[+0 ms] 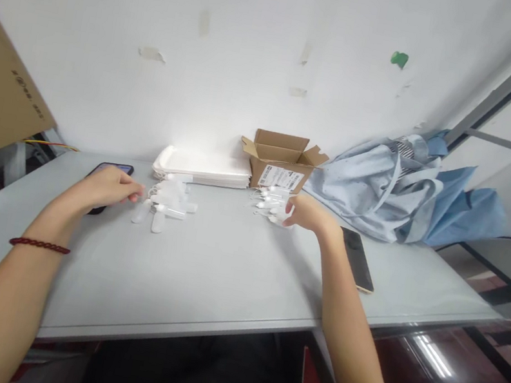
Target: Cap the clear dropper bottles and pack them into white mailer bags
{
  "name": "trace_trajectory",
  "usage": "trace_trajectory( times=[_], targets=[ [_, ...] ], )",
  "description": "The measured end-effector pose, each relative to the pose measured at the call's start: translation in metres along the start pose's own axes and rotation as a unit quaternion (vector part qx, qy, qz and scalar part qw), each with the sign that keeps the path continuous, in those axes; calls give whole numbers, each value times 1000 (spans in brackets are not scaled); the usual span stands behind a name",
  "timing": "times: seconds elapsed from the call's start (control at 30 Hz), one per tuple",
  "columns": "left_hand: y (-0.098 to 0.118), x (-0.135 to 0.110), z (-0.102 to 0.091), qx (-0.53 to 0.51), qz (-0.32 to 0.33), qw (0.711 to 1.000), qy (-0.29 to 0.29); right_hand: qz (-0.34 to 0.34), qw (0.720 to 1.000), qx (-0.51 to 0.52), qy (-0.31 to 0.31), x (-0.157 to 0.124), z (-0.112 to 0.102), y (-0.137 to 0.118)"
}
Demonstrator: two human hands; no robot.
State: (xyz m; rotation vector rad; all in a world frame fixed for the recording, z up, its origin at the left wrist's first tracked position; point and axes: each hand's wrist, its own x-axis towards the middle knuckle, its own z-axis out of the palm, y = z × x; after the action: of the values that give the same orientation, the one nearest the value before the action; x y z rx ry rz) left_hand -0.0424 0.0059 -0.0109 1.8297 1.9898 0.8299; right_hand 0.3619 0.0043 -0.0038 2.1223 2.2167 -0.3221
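Note:
My left hand (112,187) is closed in a pinch at the left edge of a pile of small translucent white tube-shaped pieces (171,196); what its fingertips hold is too small to make out. Thin loops or strings show at the ends of some pieces. To the right, in front of an open cardboard box, lies a second group of similar white pieces (270,198). My right hand (308,213) reaches into that group from the right, its thumb and fingers curled around a white piece at the edge. Its fingers partly hide that piece.
A stack of white sheets or bags (203,168) lies against the wall beside the open cardboard box (285,157). One phone (98,209) is partly under my left hand; another phone (357,261) lies by my right forearm. Light blue cloth (378,186) is heaped at the back right.

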Motion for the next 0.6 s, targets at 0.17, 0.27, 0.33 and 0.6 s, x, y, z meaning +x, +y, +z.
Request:
trace_trajectory(
  times=[0.17,0.27,0.33,0.6],
  targets=[
    [26,-12,8,79,-3,995,55,12,999,-12,-36,-2,0,-10],
    [42,-23,26,23,92,988,119,3,999,-14,-40,0,5,-16],
    [50,-31,42,-8,158,975,154,-5,999,-13,-38,1,9,-21],
    [71,-62,88,-22,361,928,93,-198,972,124,4,-3,21,-37]
  ],
)
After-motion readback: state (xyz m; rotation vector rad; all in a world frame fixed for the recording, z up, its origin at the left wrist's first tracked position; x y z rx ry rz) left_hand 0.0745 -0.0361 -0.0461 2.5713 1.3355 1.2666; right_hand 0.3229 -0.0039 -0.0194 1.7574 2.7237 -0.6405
